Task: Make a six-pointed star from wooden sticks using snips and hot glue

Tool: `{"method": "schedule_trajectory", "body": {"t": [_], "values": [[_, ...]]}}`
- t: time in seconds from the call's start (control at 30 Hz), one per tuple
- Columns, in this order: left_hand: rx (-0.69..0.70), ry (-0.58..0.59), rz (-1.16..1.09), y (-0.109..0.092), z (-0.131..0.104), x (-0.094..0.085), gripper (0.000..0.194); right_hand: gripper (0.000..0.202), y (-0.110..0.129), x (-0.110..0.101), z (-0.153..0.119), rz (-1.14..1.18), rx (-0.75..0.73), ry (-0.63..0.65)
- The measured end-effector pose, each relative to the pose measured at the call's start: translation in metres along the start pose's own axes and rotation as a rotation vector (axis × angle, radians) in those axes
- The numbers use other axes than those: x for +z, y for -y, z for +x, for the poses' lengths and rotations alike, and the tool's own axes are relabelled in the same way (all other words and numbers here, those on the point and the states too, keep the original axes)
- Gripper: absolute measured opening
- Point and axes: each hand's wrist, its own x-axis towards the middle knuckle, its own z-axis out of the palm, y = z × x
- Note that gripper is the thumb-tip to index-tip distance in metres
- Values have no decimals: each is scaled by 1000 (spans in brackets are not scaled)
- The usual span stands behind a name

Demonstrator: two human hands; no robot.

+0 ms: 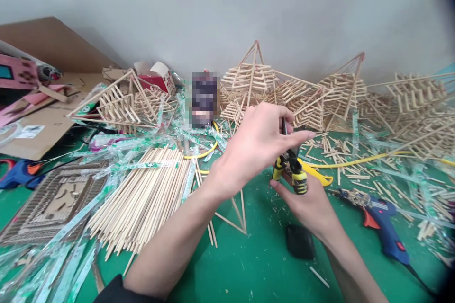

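Note:
My right hand [313,206] is closed around a pair of pliers [299,182] with yellow-and-black handles, dark jaws pointing up and away from me. Just above, my left hand [261,135] reaches across from the left, its thumb stretched to the right over the jaws. Its bent fingers close by a narrow dark piece [284,126]; whether that belongs to the pliers is unclear. A curved yellow piece [316,173] shows just behind the right hand. Below the hands lies a small black object [300,241] on the green tabletop [263,270].
A bundle of wooden sticks [142,199] lies left. Stick-built pyramid frames [250,75] line the wall. A blue glue gun [386,222] rests right, near scattered stick offcuts [337,151]. A yellow cord [359,163] crosses behind. Cardboard [53,128] and plastic wrap [71,255] fill the left.

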Motion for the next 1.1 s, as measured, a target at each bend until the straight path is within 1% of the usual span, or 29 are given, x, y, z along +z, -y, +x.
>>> {"method": "schedule_trajectory", "body": {"t": [0.1,0.17,0.2,0.27,0.33,0.37,0.5,0.57,0.7,0.8,0.87,1.0,1.1], "values": [[-34,31,93,-6,-6,-3,35,47,-11,2,-2,43,-15,15],[-64,61,207,-10,-12,-8,41,45,-15,2,-2,53,-16,22],[-75,96,273,-12,-15,-11,42,43,-15,2,-2,54,-16,22],[-82,209,386,-13,-20,-16,40,41,-15,2,-2,65,-18,12],[-65,320,442,-10,-19,-17,32,40,-16,2,-1,94,-14,1],[-42,349,455,-8,-17,-16,28,41,-16,2,0,110,-10,-6],[80,311,498,0,-6,-9,22,48,-23,3,2,159,7,-14],[107,293,497,-1,-2,-7,20,50,-27,3,2,179,4,-7],[159,279,514,-8,-4,-3,17,51,-30,5,0,229,-16,5],[202,294,574,-15,-8,2,18,48,-27,6,0,259,-31,-21],[214,278,620,-20,-9,7,19,47,-23,7,2,281,-43,-44],[238,236,629,-27,-1,12,20,54,-18,10,9,334,-75,-83],[288,239,636,-31,8,14,22,57,-21,12,14,360,-90,-113]]}}
